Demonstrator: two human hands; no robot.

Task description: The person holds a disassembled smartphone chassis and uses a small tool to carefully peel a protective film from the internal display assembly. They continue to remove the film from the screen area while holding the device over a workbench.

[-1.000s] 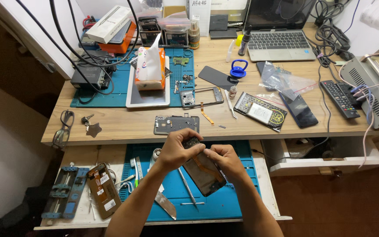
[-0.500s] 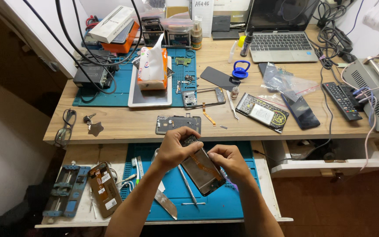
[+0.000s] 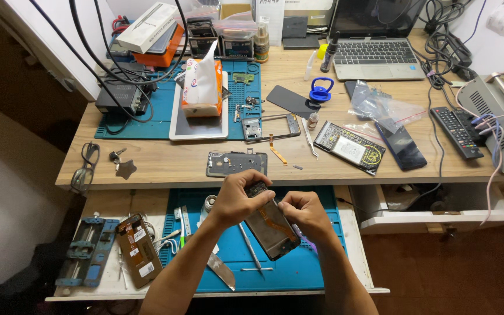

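Your left hand (image 3: 237,198) gripped the top end of the opened phone (image 3: 270,226), fingers (image 3: 259,185) curled over its upper edge. Your right hand (image 3: 301,214) pinched its right side, fingers closed narrow on the frame. The phone sat tilted between both hands, above the blue mat (image 3: 275,265) on the pull-out tray, with an orange flex strip showing across its inside.

To do that step well, in my view: you needed the left grip steady and low over the mat so loose screws landed there. You needed right-hand pressure on the frame only, not on the flex.

Near you on the mat lay tweezers (image 3: 249,246) and a metal pry blade (image 3: 221,270). Left of the mat sat a second bare phone board (image 3: 138,249) and a blue clamp jig (image 3: 87,252).

Further out on the worktop (image 3: 164,163) lay a grey phone midframe (image 3: 237,164), just beyond your left hand. Behind it sat another frame (image 3: 270,126), a tissue pack on a white tablet (image 3: 198,125), and a laptop (image 3: 375,53) at the back.
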